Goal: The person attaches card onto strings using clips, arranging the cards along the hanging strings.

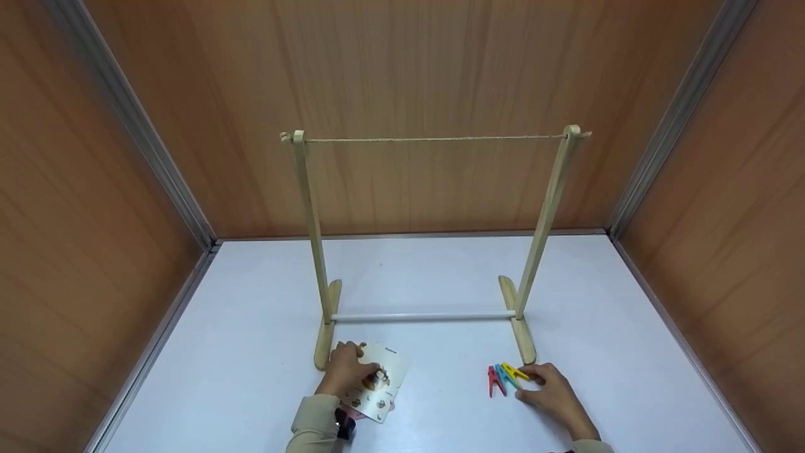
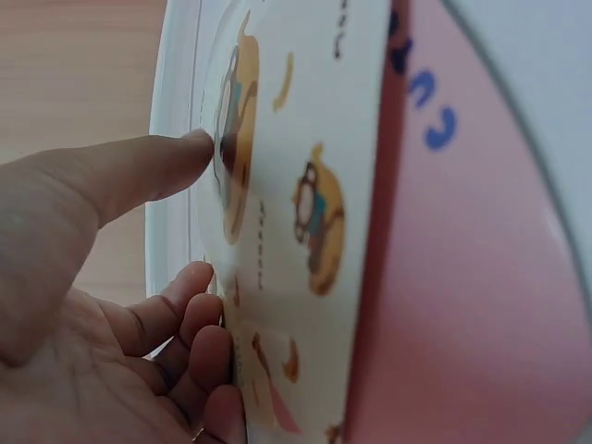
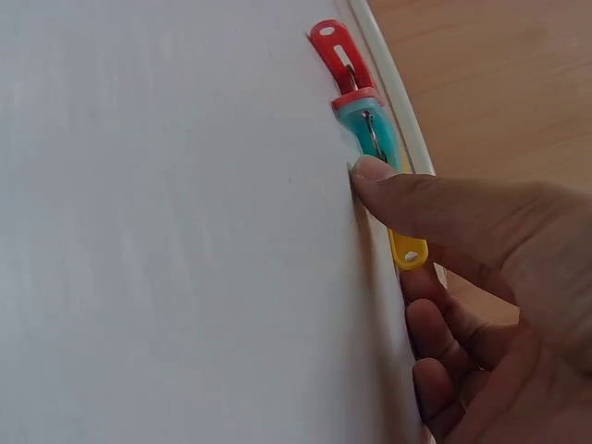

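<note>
In the head view my left hand (image 1: 347, 370) rests over a white card (image 1: 395, 363) printed with small pictures. Its thumb (image 2: 176, 162) touches the card's face in the left wrist view, and the fingertips meet the card apart from the thumb. Under it lies a pink card (image 2: 490, 277) with blue writing, mostly covered. My right hand (image 1: 553, 396) is at a row of clothespins: one red (image 1: 492, 375), one blue (image 1: 502, 372) and one yellow (image 1: 512, 370). Thumb and forefinger stand apart around the yellow clothespin's end, the forefinger touching it.
Behind both hands stands a wooden frame (image 1: 546, 220) with a string (image 1: 427, 139) stretched between its post tops. A white rod (image 1: 421, 317) joins the posts low down. Wood-grain panels (image 1: 409, 189) enclose the white table (image 1: 251, 377) at the back and sides.
</note>
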Tool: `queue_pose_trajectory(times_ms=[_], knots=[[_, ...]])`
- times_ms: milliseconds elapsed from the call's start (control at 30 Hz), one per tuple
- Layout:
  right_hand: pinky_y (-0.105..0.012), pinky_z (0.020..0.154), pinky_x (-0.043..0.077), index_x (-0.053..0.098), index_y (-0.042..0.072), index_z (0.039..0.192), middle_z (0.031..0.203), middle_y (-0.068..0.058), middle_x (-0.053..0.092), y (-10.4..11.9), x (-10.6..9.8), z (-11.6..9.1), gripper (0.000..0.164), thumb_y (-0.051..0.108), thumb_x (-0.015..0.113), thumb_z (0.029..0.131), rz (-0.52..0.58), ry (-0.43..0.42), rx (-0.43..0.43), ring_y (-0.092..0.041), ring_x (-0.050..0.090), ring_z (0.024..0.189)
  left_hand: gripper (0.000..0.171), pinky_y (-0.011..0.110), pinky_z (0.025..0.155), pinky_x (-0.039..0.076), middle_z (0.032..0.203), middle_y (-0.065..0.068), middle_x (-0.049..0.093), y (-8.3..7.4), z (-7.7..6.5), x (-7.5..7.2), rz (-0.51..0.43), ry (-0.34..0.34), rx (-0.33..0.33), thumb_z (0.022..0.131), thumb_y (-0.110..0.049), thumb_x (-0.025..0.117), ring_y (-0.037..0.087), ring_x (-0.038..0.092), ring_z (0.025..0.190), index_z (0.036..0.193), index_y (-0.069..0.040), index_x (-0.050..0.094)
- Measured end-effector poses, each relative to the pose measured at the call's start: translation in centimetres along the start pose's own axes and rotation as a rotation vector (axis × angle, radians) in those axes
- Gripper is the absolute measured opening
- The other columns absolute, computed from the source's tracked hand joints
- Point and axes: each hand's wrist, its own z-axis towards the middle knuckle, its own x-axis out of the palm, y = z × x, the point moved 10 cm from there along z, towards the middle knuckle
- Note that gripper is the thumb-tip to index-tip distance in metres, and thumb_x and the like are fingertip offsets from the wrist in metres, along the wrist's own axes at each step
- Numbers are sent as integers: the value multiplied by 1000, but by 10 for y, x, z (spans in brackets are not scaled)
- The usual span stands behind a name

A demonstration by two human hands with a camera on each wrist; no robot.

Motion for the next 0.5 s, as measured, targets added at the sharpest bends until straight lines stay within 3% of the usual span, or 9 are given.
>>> queue_pose_trajectory(times_ms=[300,500], knots=[[-40,87,46,67,6,114,102,-6,58,-2,-1,-1,48,18,84,71,-13,-29,-5,-21,55,96,47,43,77,46,94,16,60,-3,-1,0,10,-9,35,72,-26,84,28,52,88,96,7,60],[-42,88,45,66,6,115,104,-7,58,-3,0,0,50,21,84,72,-8,-20,4,-22,55,97,52,42,74,47,94,18,59,-5,-3,-2,9,-21,15,68,-26,87,28,51,88,97,8,61]])
